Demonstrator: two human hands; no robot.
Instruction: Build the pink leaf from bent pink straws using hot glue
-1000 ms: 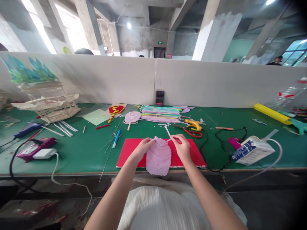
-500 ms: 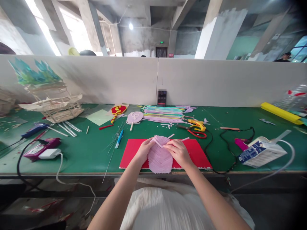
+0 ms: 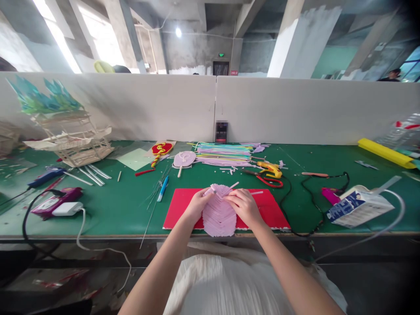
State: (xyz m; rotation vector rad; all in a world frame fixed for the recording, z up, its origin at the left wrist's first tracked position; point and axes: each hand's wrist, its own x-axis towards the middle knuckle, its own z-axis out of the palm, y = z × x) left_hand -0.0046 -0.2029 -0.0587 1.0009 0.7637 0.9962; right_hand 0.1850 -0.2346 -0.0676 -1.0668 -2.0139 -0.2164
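A pale purple leaf-shaped piece (image 3: 219, 216), built from slanting strips like chenille stems, lies over the front edge of a red board (image 3: 183, 203). My left hand (image 3: 199, 203) is closed on its upper left edge, thumb on top. At the upper right, the fingers of my right hand (image 3: 243, 205) pinch a thin purple strip (image 3: 257, 193), whose free end sticks out to the right past the knuckles. Another short strip end (image 3: 234, 185) pokes up from the top of the leaf-shaped piece. My fingertips hide where the strips meet it.
Behind the board lies a bundle of coloured stems (image 3: 225, 154), with a yellow glue gun (image 3: 269, 169) and red-handled scissors (image 3: 269, 181) at its right. A blue pen (image 3: 163, 189) lies left. A carton (image 3: 359, 206) stands right, a purple power socket (image 3: 59, 202) far left.
Both hands stay at the leaf-shaped piece. The strip in my right hand now points more level to the right. The view has shifted slightly.
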